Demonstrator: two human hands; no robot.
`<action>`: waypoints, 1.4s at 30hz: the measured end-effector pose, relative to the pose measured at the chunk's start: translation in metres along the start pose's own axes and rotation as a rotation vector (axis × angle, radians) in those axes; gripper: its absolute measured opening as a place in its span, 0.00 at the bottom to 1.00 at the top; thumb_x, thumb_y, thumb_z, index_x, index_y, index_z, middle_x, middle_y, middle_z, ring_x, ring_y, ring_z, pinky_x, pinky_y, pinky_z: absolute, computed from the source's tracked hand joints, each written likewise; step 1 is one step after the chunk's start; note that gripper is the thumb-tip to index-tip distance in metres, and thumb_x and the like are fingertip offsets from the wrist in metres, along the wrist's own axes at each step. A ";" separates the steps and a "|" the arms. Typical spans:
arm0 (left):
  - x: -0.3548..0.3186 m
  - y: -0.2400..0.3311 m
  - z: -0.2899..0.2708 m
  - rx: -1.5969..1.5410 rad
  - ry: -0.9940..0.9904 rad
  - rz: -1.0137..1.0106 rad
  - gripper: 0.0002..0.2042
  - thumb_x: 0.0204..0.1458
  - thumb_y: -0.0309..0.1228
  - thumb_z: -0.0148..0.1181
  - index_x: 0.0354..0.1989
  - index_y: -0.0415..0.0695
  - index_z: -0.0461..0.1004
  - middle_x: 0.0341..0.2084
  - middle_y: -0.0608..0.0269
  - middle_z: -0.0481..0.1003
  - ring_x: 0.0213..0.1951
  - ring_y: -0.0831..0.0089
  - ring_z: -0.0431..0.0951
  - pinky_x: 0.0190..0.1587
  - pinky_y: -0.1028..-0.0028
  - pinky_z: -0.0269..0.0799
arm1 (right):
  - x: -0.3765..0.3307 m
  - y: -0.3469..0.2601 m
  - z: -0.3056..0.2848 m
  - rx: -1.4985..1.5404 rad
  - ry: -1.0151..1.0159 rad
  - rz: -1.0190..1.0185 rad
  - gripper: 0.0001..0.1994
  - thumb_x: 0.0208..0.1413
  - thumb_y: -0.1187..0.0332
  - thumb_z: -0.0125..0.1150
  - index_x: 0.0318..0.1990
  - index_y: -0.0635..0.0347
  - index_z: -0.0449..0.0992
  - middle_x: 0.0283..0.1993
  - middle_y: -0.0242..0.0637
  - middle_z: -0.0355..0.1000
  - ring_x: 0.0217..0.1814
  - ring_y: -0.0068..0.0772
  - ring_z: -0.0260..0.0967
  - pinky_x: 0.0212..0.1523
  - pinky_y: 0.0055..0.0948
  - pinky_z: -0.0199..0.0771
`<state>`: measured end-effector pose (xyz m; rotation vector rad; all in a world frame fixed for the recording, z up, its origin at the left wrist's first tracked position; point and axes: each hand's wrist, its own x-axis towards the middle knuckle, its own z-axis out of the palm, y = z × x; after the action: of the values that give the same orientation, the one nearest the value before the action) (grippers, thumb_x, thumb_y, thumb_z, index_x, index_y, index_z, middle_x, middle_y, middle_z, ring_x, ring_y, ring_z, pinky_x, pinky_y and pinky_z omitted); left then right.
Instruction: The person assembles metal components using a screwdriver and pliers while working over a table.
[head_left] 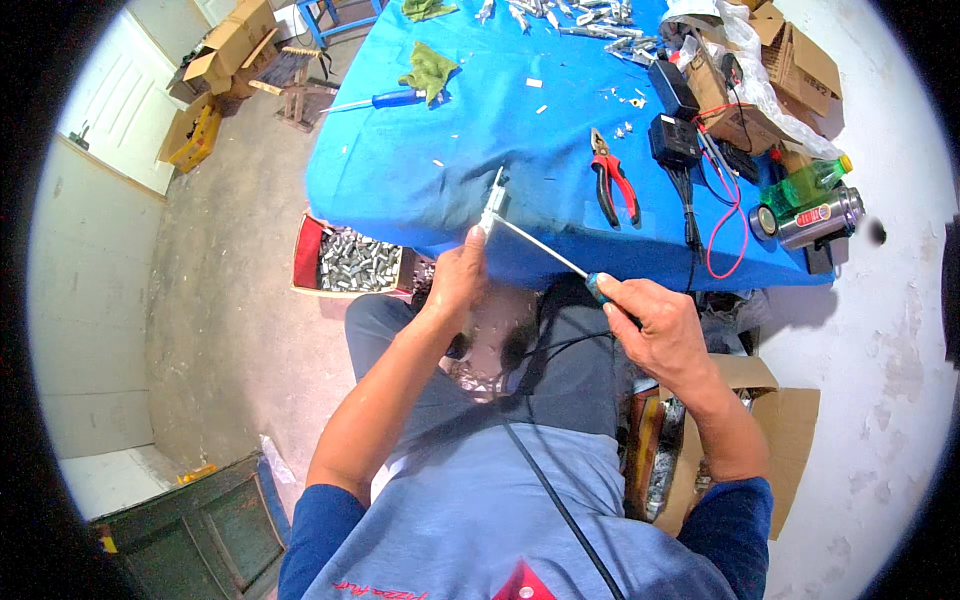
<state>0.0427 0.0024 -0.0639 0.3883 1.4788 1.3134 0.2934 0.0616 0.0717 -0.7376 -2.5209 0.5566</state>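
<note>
At the near edge of the blue-covered table, my left hand (pixel 460 276) grips a small whitish, metallic part (pixel 492 207) that points away from me, with a thin pin at its far end. My right hand (pixel 660 328) is closed round the dark teal handle of a screwdriver (pixel 545 248). Its long shaft slants up to the left, and the tip meets the side of the part; the exact contact is too small to make out. Right of the part lie red-and-black pliers (pixel 611 180) on the cloth.
Below the table's left corner sits a red box (pixel 308 255) of small metal pieces. Black adapters (pixel 676 140) with cables, a green bottle (pixel 805 185) and a steel flask (pixel 825 220) crowd the right side. A blue-handled screwdriver (pixel 395 99), green cloth (pixel 428 72) and several metal parts (pixel 600 15) lie farther back.
</note>
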 end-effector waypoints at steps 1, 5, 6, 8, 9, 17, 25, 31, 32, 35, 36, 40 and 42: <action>-0.002 0.003 0.002 -0.007 0.000 -0.012 0.26 0.59 0.60 0.50 0.20 0.52 0.60 0.13 0.75 0.55 0.14 0.80 0.53 0.18 0.76 0.48 | 0.002 -0.002 -0.002 -0.024 -0.017 -0.004 0.15 0.50 0.74 0.63 0.48 0.60 0.77 0.30 0.42 0.73 0.30 0.46 0.73 0.29 0.40 0.74; 0.001 -0.001 0.002 0.032 0.022 -0.002 0.27 0.59 0.61 0.50 0.20 0.51 0.60 0.13 0.75 0.55 0.15 0.80 0.54 0.17 0.76 0.48 | 0.014 -0.019 -0.014 -0.137 -0.094 -0.012 0.15 0.50 0.73 0.62 0.48 0.59 0.76 0.28 0.41 0.71 0.28 0.47 0.73 0.27 0.42 0.73; 0.003 -0.004 0.002 0.047 0.032 0.016 0.27 0.59 0.60 0.50 0.20 0.51 0.60 0.13 0.75 0.55 0.15 0.80 0.54 0.17 0.76 0.48 | 0.018 -0.025 -0.017 -0.169 -0.116 -0.012 0.15 0.50 0.73 0.62 0.48 0.59 0.76 0.27 0.42 0.71 0.27 0.47 0.73 0.26 0.42 0.73; 0.006 -0.010 0.001 0.077 0.052 0.051 0.27 0.59 0.60 0.49 0.19 0.51 0.60 0.13 0.74 0.55 0.14 0.80 0.54 0.17 0.76 0.48 | 0.026 -0.033 -0.021 -0.236 -0.157 -0.032 0.15 0.51 0.71 0.62 0.48 0.58 0.76 0.26 0.42 0.71 0.27 0.47 0.73 0.26 0.43 0.72; 0.006 -0.010 0.003 0.070 0.049 0.052 0.27 0.59 0.60 0.49 0.19 0.51 0.60 0.13 0.74 0.55 0.14 0.80 0.54 0.17 0.75 0.48 | 0.029 -0.034 -0.022 -0.271 -0.180 -0.041 0.15 0.52 0.70 0.61 0.49 0.58 0.75 0.25 0.42 0.71 0.27 0.47 0.73 0.26 0.44 0.72; 0.012 -0.010 0.007 0.185 0.117 0.090 0.32 0.62 0.58 0.44 0.24 0.38 0.73 0.17 0.65 0.66 0.20 0.75 0.62 0.22 0.71 0.58 | 0.029 0.006 -0.018 0.203 -0.157 0.265 0.13 0.53 0.67 0.59 0.43 0.64 0.80 0.44 0.50 0.78 0.44 0.50 0.77 0.44 0.34 0.76; -0.001 0.013 0.002 -0.106 -0.082 -0.106 0.26 0.58 0.60 0.50 0.20 0.51 0.61 0.12 0.75 0.54 0.13 0.79 0.52 0.18 0.76 0.47 | 0.016 0.015 -0.007 0.195 -0.083 0.167 0.13 0.53 0.67 0.60 0.45 0.63 0.80 0.44 0.49 0.78 0.44 0.49 0.77 0.45 0.37 0.76; 0.015 0.027 -0.012 -0.178 -0.156 -0.191 0.24 0.56 0.59 0.55 0.23 0.51 0.64 0.15 0.73 0.59 0.16 0.78 0.55 0.19 0.76 0.48 | 0.019 0.015 -0.006 0.035 -0.072 0.024 0.13 0.53 0.69 0.60 0.45 0.59 0.79 0.36 0.49 0.77 0.37 0.52 0.75 0.39 0.44 0.75; 0.016 0.029 -0.011 -0.171 -0.157 -0.186 0.24 0.56 0.59 0.55 0.23 0.51 0.64 0.15 0.72 0.60 0.17 0.78 0.56 0.19 0.76 0.48 | 0.020 0.014 -0.007 0.025 -0.078 0.017 0.13 0.53 0.69 0.60 0.46 0.59 0.79 0.35 0.49 0.77 0.37 0.53 0.75 0.38 0.45 0.75; 0.022 0.025 -0.008 -0.100 -0.150 -0.152 0.25 0.56 0.60 0.53 0.24 0.49 0.65 0.18 0.70 0.62 0.19 0.76 0.59 0.20 0.75 0.52 | 0.022 0.012 -0.008 0.010 -0.093 0.006 0.13 0.53 0.69 0.59 0.46 0.58 0.77 0.34 0.49 0.76 0.35 0.53 0.74 0.37 0.46 0.74; 0.023 0.021 -0.006 -0.076 -0.143 -0.140 0.26 0.56 0.61 0.52 0.25 0.48 0.66 0.18 0.69 0.63 0.18 0.76 0.60 0.20 0.75 0.53 | 0.022 0.013 -0.009 0.009 -0.097 0.009 0.13 0.53 0.69 0.59 0.47 0.57 0.77 0.33 0.49 0.75 0.34 0.53 0.74 0.37 0.47 0.73; 0.031 0.009 -0.003 0.018 -0.158 -0.064 0.29 0.57 0.63 0.49 0.22 0.46 0.68 0.16 0.68 0.63 0.17 0.75 0.61 0.19 0.74 0.56 | 0.027 0.010 -0.014 -0.045 -0.129 0.005 0.13 0.52 0.70 0.60 0.47 0.55 0.77 0.30 0.46 0.74 0.32 0.53 0.73 0.34 0.47 0.72; 0.034 0.006 -0.003 0.080 -0.148 -0.033 0.30 0.57 0.63 0.49 0.22 0.44 0.69 0.16 0.67 0.64 0.18 0.75 0.62 0.19 0.72 0.57 | 0.031 0.008 -0.018 -0.065 -0.137 0.002 0.13 0.52 0.70 0.60 0.47 0.54 0.77 0.29 0.45 0.73 0.31 0.52 0.73 0.32 0.46 0.72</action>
<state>0.0253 0.0294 -0.0756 0.5008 1.4106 1.1767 0.2827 0.0898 0.0918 -0.7489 -2.6762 0.5451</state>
